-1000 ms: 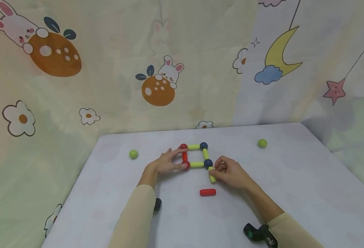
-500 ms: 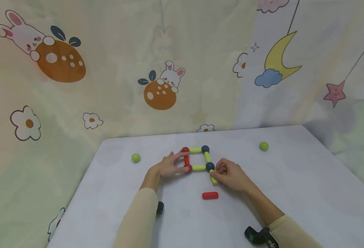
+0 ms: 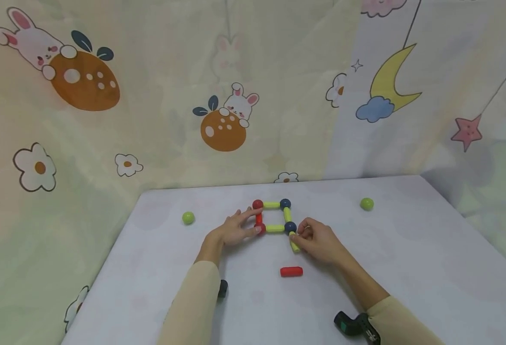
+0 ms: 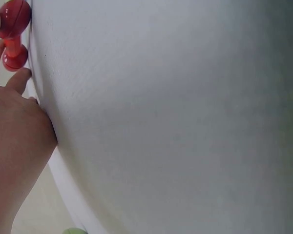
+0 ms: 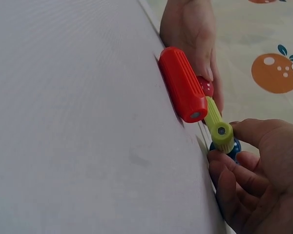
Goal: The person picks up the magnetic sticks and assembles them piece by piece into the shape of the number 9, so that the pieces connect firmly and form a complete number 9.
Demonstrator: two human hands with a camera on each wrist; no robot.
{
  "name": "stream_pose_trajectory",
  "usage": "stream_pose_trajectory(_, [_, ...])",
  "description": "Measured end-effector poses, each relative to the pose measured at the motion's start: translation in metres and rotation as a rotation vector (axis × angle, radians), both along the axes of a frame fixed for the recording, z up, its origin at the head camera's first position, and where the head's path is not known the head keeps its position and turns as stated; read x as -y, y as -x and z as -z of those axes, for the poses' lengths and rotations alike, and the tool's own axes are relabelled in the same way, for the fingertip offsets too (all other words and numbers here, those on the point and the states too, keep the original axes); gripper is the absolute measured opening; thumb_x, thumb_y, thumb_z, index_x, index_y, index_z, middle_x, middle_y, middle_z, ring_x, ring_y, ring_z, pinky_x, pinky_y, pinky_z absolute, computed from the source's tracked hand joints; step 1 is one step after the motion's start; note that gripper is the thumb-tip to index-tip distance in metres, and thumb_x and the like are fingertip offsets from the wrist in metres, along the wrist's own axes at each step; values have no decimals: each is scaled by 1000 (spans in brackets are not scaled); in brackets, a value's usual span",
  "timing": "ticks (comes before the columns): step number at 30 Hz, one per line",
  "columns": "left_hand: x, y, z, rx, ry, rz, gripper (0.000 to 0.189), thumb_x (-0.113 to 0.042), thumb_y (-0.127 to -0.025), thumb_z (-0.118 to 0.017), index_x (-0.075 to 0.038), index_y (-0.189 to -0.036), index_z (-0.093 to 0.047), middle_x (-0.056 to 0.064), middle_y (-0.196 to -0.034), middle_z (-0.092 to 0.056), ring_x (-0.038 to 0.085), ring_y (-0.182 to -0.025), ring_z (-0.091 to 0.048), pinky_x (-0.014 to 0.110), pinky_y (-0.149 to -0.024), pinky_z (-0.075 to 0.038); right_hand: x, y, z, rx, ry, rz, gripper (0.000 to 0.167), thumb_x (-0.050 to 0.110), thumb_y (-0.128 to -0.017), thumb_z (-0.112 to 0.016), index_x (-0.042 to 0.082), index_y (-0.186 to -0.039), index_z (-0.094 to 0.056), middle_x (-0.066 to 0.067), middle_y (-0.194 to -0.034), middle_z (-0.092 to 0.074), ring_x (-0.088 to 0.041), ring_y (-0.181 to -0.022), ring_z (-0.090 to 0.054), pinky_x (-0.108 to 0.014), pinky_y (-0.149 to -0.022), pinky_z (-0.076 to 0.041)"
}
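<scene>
A square of magnetic building rods and balls lies on the table. Its left side is a red rod [image 3: 259,218] between a far red ball [image 3: 257,204] and a near red ball [image 3: 260,228]; yellow-green rods [image 3: 275,229] join these to two blue balls. My left hand [image 3: 231,231] rests at this red side, index finger across the far end and thumb touching the near ball. Between thumb and fingers, my right hand [image 3: 321,242] pinches another yellow-green magnetic rod [image 5: 221,131], its far end against the near blue ball [image 3: 290,227]. In the right wrist view that ball is partly hidden.
A loose red rod [image 3: 291,271] lies nearer me on the white table [image 3: 253,311]. One green ball [image 3: 188,218] sits left of the square, another [image 3: 366,204] to the far right. A printed cloth [image 3: 158,96] hangs behind the table.
Both hands keep their places at the square, and the right hand still pinches the rod. The view has shifted slightly; little else differs.
</scene>
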State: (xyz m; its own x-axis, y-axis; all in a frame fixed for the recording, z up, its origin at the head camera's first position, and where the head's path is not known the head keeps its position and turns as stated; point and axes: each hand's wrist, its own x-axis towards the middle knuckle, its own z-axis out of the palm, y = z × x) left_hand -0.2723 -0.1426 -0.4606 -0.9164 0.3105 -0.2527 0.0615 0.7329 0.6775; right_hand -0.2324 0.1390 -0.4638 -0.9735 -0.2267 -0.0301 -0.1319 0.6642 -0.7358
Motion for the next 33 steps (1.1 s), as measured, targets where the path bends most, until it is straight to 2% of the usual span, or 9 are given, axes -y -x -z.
stream_pose_trajectory(10, [0,-3,1,21,6,-41,58,-54,-98,-61,-49,-152,-43,5,-171,-23,40,-158,-6,79,-114,-15,7,6,2,17,-14,15,29,34,-95,-73,11,-106,-60,0,-86,-67,-16,-75,-60,-29,-66,-51])
stream_pose_trajectory(16, [-2,-3,3,19,-2,-49,57,-54,-98,-60,-50,-152,-44,4,-170,-24,40,-158,-6,79,-114,-14,-2,11,0,-9,-44,-3,24,33,-98,-69,12,-108,-62,-1,-92,-67,-16,-78,-60,-29,-67,-51])
stream_pose_trajectory(26, [-1,0,0,21,10,-53,58,-56,-97,-61,-53,-152,-41,9,-171,-21,43,-158,-7,80,-112,-17,-43,28,-14,-210,-147,-97,19,25,-98,-69,12,-111,-65,-2,-101,-69,-21,-93,-63,-34,-75,-53])
stream_pose_trajectory(30, [-2,1,1,17,11,-49,58,-56,-98,-59,-53,-152,-40,8,-171,-21,43,-158,-7,80,-113,-16,-64,35,-19,-317,-183,-108,21,20,-98,-69,6,-115,-66,-8,-109,-69,-29,-103,-63,-45,-85,-55])
stream_pose_trajectory(33, [-1,2,1,15,12,-57,58,-56,-99,-58,-52,-153,-39,9,-171,-21,43,-158,-8,79,-113,-16,-79,42,-22,-381,-186,-114,23,15,-97,-69,2,-116,-67,-14,-114,-68,-36,-111,-62,-54,-93,-52])
